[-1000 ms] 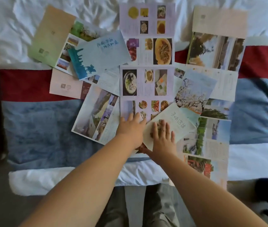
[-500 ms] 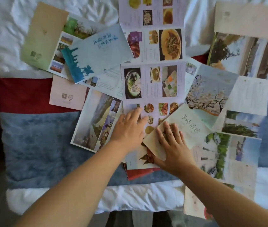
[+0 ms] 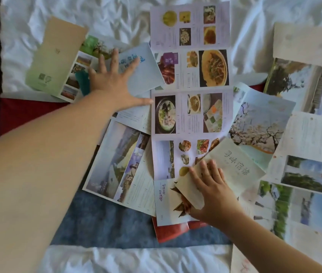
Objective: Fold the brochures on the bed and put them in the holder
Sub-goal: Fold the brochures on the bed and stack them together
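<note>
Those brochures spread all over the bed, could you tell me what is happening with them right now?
A person is working through unfolded brochures scattered on the bed. The right hand presses flat on a folded cream panel of the long food brochure. The left hand, fingers spread, rests on the pale blue brochure farther up. No holder is in view, and most brochures lie open.

folded cream brochure (image 3: 232, 166) reading "寻味启蒙"

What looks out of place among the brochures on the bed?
Nothing looks torn or spilled. The unfolded brochures overlap in a loose pile; the pale blue brochure lies askew under the left hand, and no holder is in view.
</note>
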Demonstrator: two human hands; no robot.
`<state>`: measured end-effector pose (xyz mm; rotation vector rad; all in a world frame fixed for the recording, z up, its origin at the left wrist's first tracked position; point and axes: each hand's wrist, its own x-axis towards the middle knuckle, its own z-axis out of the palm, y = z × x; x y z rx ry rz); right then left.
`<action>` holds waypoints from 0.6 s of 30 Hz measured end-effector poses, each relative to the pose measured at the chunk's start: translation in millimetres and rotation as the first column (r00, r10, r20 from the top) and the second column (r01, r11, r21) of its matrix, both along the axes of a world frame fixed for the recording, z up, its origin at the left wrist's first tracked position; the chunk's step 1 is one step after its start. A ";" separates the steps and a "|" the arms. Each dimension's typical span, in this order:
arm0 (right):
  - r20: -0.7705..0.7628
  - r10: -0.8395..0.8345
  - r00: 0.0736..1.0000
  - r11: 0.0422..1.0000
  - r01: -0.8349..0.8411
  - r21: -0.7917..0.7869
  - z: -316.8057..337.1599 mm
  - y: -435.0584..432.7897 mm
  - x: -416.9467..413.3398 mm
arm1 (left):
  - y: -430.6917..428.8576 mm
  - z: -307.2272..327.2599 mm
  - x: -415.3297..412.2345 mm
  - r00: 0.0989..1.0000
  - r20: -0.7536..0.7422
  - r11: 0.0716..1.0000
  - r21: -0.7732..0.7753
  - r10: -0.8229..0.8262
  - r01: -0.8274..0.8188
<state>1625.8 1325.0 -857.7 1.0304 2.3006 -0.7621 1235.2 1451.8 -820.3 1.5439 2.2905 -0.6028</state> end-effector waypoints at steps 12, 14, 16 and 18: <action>0.004 -0.004 1.000 1.000 0.004 0.016 3.5 -1.6 -3.3 | -45.8 -7.8 49.0 0.983 0.151 0.971 0.198 0.107 -0.136; 0.010 0.000 1.000 1.000 0.000 0.022 5.6 -1.9 -4.1 | -72.3 -5.5 68.4 0.947 0.201 0.924 0.242 0.251 -0.296; 0.027 0.004 1.000 0.999 -0.004 0.034 6.5 -2.2 -4.6 | -98.9 -4.0 85.9 0.904 0.227 0.861 0.289 0.362 -0.418; 0.038 0.004 0.999 0.999 -0.005 0.041 7.3 -3.0 -5.5 | -124.9 -3.4 102.3 0.890 0.233 0.821 0.349 0.391 -0.452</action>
